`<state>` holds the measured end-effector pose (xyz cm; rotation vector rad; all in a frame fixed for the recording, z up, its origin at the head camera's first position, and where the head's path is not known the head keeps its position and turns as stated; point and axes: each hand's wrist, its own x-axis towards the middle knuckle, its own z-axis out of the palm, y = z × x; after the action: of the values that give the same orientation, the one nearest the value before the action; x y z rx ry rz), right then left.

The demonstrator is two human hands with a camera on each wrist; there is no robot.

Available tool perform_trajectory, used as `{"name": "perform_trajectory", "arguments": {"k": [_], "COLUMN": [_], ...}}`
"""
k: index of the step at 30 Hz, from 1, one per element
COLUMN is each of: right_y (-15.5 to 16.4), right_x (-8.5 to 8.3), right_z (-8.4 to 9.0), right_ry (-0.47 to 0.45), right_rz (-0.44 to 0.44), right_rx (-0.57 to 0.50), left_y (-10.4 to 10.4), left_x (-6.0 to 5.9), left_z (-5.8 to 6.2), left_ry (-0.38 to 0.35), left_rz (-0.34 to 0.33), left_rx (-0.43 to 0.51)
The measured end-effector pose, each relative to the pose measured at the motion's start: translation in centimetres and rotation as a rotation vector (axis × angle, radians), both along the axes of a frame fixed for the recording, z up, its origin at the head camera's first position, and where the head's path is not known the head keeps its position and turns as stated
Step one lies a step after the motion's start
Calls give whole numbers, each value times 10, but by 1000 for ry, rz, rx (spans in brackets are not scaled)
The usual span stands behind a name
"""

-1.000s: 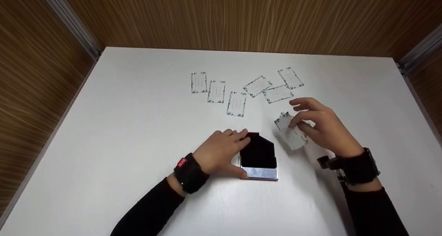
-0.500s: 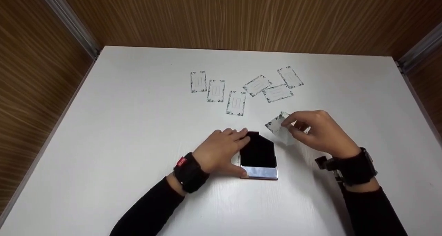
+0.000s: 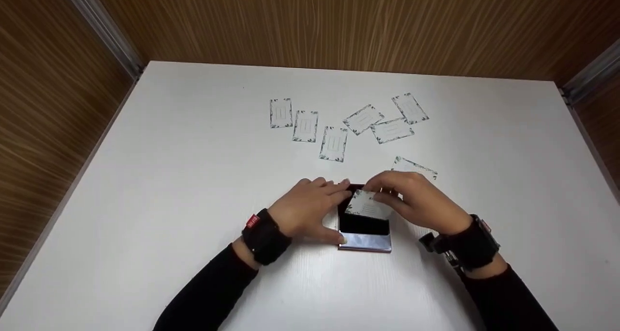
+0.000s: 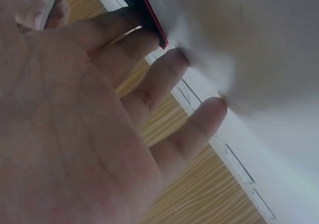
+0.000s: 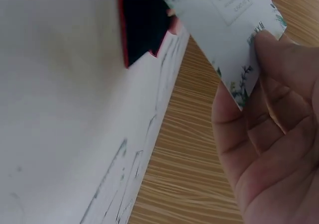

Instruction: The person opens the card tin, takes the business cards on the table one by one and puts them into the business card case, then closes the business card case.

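A business card case [image 3: 365, 227], black inside with a red edge and a shiny silver strip along its near end, lies open on the white table [image 3: 193, 142]. My left hand [image 3: 312, 210] rests along its left side, thumb on the silver strip's corner and fingertips at the far edge. In the left wrist view the left fingers [image 4: 174, 149] are fairly straight, some tips pressing the table. My right hand [image 3: 416, 200] pinches a white card [image 3: 367, 206] with a leafy green border between thumb and fingers, tilted just over the case. The right wrist view shows print on that card [image 5: 219, 30].
Another leafy-bordered card [image 3: 414, 167] lies behind my right hand, partly covered by it. Farther back are several more: three in a slanting row, including the nearest card [image 3: 333, 144], and a cluster with a card [image 3: 410, 108] at the right. Wood-grain panels [image 3: 310, 25] border the table.
My right hand has lifted one card off the spot at the right, leaving another there, and carried it left and nearer, over the case. The left hand stays almost still.
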<state>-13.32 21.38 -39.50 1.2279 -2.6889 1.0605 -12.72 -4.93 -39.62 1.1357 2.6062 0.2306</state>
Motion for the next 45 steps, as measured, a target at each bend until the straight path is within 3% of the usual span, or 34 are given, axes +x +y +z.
{"name": "perform_trajectory", "arguments": {"k": [9,14,19,29,36,45], "right_y": [-10,-13,-14,-17,-18,-21], "right_x": [6,8,8,11,14,14], "right_z": [-6,-5,-7,-10,-10,-7], "right_ry": [99,134,82,-9,-34,-144], "right_rz": [-112,-124,-104,-224,-180,-204], "right_rx": [215,172,105,262,182,168], "left_y": [0,0,1,-1,0,1], "left_x": [-1,-1,0,1,0,-1], "left_z": [-1,-1,-1,-3,-4,-5], "left_ry": [-16,-10,7,25,17,15], "left_rz": [-6,-3,-4,-1,7,32], "left_rx": [-12,-18,-24,11,24,42]}}
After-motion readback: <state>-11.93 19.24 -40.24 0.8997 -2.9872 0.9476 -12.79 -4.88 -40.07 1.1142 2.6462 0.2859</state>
